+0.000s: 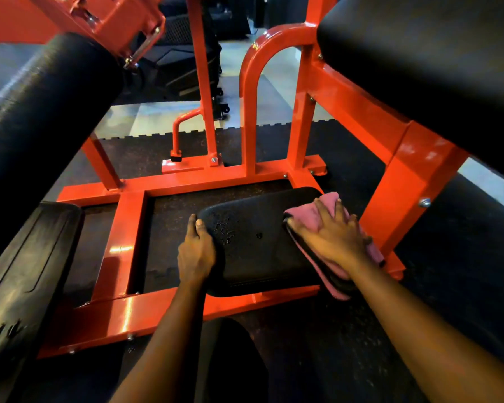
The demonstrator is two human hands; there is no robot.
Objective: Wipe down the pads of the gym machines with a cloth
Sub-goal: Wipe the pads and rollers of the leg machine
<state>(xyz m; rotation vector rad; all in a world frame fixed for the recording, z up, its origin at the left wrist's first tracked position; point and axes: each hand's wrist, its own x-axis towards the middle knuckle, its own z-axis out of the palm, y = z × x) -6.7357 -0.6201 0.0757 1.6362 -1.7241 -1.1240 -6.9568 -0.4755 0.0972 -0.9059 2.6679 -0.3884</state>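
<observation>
At floor level, low pad point(256, 242): black, flat and rounded at the corners. We see it mounted inside the base of the red frame point(128, 242), just above the floor.
Cloth point(304, 216): pink and folded. It lies over the right edge of the low pad, with its near end hanging down past that edge.
Right hand point(332, 237): laid flat on top of the cloth, fingers straight and spread, palm pressing the cloth onto the low pad. We see nothing gripped.
Left hand point(197, 251): holds the left edge of the low pad. The thumb point(200, 223) rests on the top surface and the fingers curl down round the side.
Pad surface: we note a speckled patch just right of the thumb. It may be moisture; the view is too dark to confirm.
Roller pad point(47, 112): large, black and cylindrical, at upper left, well apart from both hands.
Bench pad point(434, 53): broad and black, at upper right, carried on a sloping red beam above the right hand.
Side pad point(26, 257): black with a grooved outline, at lower left, beside the red frame.
Rubber floor point(346, 146): dark and flecked, under the red frame. Its toothed edge meets lighter flooring farther away.
</observation>
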